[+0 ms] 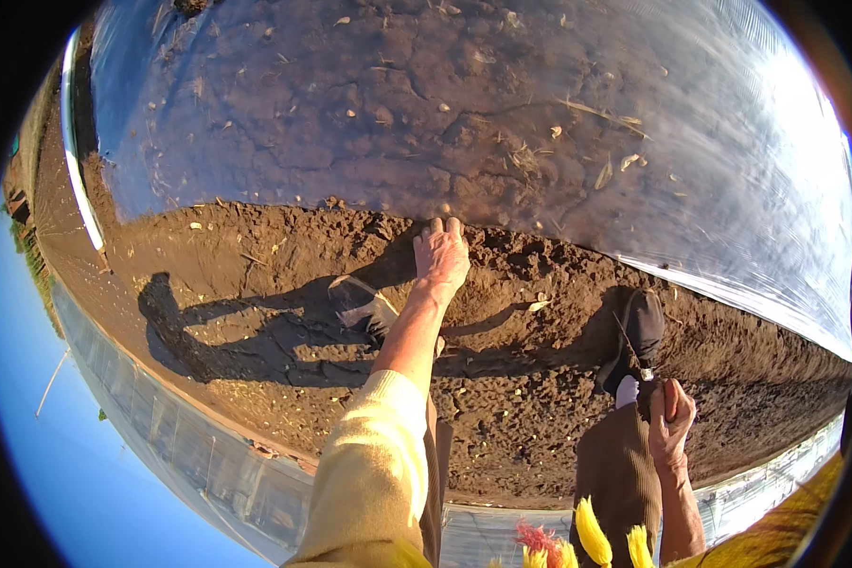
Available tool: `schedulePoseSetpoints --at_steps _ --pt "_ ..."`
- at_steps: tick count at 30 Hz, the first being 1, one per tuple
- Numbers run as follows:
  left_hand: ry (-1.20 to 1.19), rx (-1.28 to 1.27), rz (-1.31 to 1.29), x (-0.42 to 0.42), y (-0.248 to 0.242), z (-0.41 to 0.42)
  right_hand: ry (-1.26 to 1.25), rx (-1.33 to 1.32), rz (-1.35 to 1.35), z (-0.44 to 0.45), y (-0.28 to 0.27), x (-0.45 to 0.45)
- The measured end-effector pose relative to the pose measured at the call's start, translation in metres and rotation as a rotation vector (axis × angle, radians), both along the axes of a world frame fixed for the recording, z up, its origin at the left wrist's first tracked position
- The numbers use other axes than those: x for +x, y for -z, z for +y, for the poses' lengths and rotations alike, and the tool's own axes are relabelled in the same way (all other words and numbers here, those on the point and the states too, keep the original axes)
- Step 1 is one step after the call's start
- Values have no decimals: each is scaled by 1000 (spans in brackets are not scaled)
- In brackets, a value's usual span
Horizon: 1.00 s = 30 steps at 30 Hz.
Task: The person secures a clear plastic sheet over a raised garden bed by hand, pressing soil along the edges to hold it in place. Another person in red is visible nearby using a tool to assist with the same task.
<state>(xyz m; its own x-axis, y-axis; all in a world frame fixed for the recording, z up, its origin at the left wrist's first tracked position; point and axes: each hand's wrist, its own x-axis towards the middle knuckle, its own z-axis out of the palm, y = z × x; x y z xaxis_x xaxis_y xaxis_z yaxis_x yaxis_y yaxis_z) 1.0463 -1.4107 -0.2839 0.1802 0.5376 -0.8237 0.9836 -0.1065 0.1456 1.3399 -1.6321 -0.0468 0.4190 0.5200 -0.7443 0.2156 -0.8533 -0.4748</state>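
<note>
My left hand [441, 252] reaches down to the near edge of a clear plastic film [397, 128] laid over a soil bed. Its fingertips rest where the film meets the loose soil [341, 245]; whether they pinch the film is hidden. My right hand [671, 419] is closed low beside my right leg. A thin hand tool with a shiny collar [646, 373] sticks out of that fist, its slender end pointing up across my dark shoe [643, 326]. Most of the handle is hidden by the fingers.
Pale bulb-like pieces [556, 132] and dry straw lie under the film. A torn plastic scrap [366, 309] sits in the furrow behind my left forearm. More film-covered ground [184, 440] runs behind me, and a white strip [78, 170] lies at left. Yellow tassels [593, 532] hang at the bottom.
</note>
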Motion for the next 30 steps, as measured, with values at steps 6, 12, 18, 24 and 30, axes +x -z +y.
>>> schedulePoseSetpoints --at_steps 6,12,18,24,30 --pt "-85 209 -160 -50 -20 1 -57 21 -77 8 -13 -10" --pt "28 216 78 -95 5 36 -37 -26 -80 15 -17 -22" --pt "-210 8 -217 -72 -25 14 92 54 -44 32 -32 -39" --pt "198 -114 -180 1 -6 -36 150 90 -35 32 -44 -34" --pt "-522 -274 -244 14 -102 20 255 59 -153 -3 -103 30"
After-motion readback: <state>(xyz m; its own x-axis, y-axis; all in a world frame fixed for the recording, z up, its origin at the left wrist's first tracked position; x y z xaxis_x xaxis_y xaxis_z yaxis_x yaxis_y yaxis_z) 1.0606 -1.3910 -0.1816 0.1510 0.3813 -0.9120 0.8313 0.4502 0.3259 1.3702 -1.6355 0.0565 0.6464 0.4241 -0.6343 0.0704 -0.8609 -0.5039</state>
